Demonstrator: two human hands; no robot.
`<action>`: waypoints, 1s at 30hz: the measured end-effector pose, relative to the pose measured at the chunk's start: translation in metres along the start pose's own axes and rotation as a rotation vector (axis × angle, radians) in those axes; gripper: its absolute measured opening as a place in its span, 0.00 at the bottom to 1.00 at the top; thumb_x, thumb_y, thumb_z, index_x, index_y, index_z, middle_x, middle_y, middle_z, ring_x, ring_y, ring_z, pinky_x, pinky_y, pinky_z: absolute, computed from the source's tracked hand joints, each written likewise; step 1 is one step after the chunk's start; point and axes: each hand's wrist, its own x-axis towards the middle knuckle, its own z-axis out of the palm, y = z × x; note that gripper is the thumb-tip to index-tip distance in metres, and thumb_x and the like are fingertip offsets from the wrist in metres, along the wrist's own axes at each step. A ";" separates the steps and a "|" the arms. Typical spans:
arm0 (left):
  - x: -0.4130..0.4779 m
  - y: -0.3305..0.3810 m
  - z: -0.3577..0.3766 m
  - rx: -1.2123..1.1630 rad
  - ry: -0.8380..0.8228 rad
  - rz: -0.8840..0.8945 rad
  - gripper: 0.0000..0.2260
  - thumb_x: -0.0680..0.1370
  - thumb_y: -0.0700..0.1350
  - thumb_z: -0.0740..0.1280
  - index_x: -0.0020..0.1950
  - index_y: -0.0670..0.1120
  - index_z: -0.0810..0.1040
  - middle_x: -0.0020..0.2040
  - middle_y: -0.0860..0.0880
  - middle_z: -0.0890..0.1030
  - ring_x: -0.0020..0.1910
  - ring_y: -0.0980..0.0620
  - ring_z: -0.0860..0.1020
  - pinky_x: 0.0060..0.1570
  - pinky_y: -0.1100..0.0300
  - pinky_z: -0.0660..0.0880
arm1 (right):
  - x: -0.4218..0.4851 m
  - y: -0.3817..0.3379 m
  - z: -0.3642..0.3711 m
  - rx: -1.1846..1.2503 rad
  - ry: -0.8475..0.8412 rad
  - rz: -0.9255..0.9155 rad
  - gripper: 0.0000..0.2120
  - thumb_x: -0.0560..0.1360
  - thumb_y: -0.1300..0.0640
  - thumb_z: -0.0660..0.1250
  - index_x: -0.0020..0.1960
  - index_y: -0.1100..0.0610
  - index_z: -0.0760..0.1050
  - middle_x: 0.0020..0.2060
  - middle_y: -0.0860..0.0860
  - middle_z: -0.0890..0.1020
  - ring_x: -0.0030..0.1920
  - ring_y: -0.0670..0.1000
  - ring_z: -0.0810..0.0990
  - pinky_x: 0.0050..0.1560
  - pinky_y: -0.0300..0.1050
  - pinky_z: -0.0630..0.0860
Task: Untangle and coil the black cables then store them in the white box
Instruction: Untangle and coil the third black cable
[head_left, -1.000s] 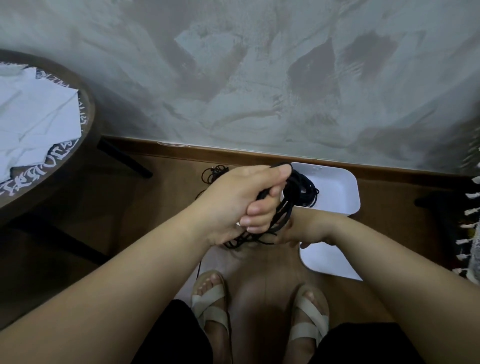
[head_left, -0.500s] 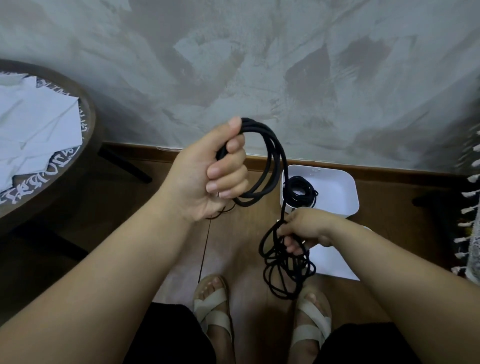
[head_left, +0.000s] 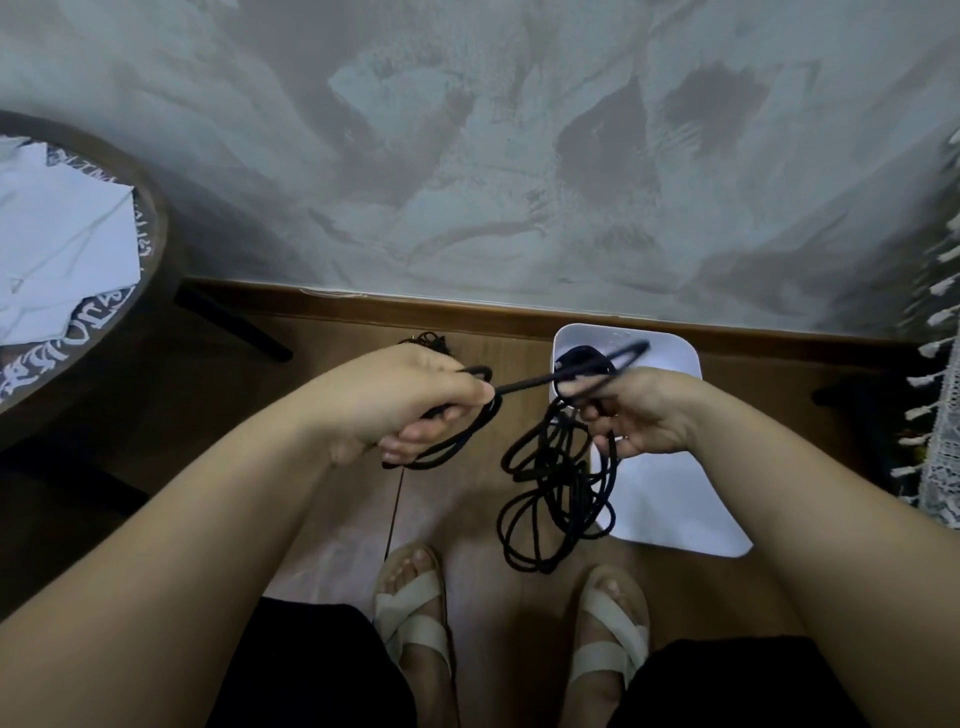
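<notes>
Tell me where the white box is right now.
In the head view, the white box sits on the floor right of centre, against the baseboard, just behind the right hand.

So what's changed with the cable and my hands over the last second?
The left hand rose with some loops, then came back down. The hands drew apart, so a stretch of the black cable now runs taut between them, with the tangle hanging below the right hand. Both hands kept their grip throughout. The white box and the coiled cable inside it stayed put.
</notes>
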 end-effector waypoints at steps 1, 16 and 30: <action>0.000 -0.002 -0.001 0.052 0.004 -0.027 0.17 0.80 0.44 0.61 0.31 0.43 0.66 0.18 0.50 0.63 0.14 0.56 0.58 0.17 0.68 0.57 | -0.001 0.000 -0.002 -0.064 0.017 -0.024 0.08 0.74 0.58 0.69 0.38 0.57 0.73 0.31 0.51 0.72 0.28 0.45 0.68 0.28 0.35 0.72; 0.032 -0.026 0.001 0.360 0.372 -0.189 0.11 0.79 0.46 0.62 0.38 0.45 0.70 0.21 0.50 0.68 0.17 0.52 0.63 0.21 0.67 0.61 | -0.003 -0.004 -0.008 -0.204 0.077 -0.258 0.14 0.71 0.55 0.72 0.53 0.62 0.78 0.37 0.53 0.77 0.33 0.47 0.71 0.38 0.41 0.70; 0.038 -0.017 0.031 0.084 0.098 -0.027 0.17 0.81 0.47 0.52 0.35 0.44 0.70 0.19 0.54 0.64 0.17 0.56 0.59 0.22 0.65 0.55 | -0.034 -0.010 0.042 -0.350 -0.177 -0.506 0.23 0.77 0.71 0.61 0.66 0.51 0.73 0.33 0.41 0.83 0.41 0.45 0.84 0.47 0.38 0.81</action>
